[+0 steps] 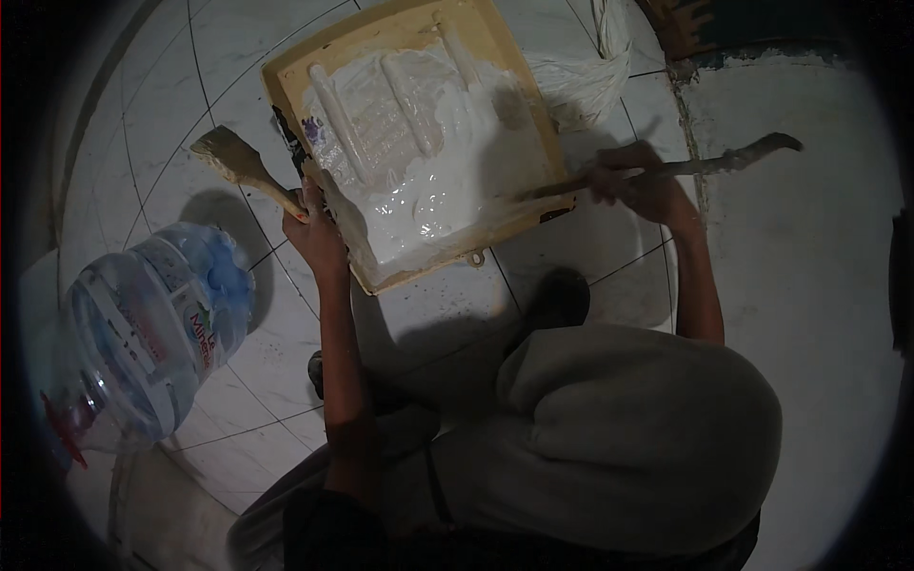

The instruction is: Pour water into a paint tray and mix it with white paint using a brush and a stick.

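Note:
A yellow paint tray (433, 268) with raised ribs holds wet white paint (476, 143), pooled at its near end. My left hand (319, 243) is closed around the handle of a flat paintbrush (231, 160), whose pale bristles point up and left. That same hand is at the tray's left rim; whether it also grips the rim is hard to tell. My right hand (647, 186) closes on a crooked stick (733, 160). One end of the stick reaches over the tray's right rim to the paint; the other sticks out to the right.
Left of the tray, a large clear plastic water bottle (143, 328) lies on the tiled floor (157, 86). A whitish plastic bag or sack (595, 81) lies beyond the tray's right side. A pale, smooth surface (800, 285) extends along the right. My bent knee (647, 419) is close below.

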The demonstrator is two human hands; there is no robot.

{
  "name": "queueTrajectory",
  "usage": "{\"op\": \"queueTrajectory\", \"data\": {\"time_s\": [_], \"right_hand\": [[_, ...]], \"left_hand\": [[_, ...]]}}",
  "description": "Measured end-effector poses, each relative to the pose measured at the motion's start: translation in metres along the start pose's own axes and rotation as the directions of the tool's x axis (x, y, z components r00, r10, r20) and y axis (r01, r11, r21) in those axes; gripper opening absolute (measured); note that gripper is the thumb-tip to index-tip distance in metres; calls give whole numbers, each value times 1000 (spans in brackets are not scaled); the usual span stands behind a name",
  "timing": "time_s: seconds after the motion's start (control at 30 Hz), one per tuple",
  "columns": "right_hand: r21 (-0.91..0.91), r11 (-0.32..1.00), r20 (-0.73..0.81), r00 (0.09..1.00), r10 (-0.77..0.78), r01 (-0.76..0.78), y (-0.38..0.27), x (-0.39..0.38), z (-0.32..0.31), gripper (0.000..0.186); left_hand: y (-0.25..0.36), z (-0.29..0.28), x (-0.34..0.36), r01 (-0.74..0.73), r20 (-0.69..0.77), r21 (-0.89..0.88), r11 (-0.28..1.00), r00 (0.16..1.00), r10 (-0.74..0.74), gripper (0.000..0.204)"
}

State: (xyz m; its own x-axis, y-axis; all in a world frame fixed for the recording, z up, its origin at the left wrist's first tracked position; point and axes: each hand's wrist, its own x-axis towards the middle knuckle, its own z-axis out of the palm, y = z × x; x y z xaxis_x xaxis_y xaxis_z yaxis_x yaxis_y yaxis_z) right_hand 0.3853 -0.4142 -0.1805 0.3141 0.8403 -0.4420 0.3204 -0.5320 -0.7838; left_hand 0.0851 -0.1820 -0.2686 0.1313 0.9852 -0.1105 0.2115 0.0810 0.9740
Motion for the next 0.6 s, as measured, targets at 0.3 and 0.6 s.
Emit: {"op": "queueTrajectory", "data": {"time_s": [0.3, 0.6], "right_hand": [[0, 973, -153, 962, -226, 229, -18, 20, 1, 28], [106, 979, -117, 980, -162, 175, -18, 5, 34, 27]], "left_hand": [[0, 0, 0, 51, 9, 38, 998, 999, -52, 33], [-1, 3, 1, 78, 31, 26, 997, 996, -79, 34]]}}
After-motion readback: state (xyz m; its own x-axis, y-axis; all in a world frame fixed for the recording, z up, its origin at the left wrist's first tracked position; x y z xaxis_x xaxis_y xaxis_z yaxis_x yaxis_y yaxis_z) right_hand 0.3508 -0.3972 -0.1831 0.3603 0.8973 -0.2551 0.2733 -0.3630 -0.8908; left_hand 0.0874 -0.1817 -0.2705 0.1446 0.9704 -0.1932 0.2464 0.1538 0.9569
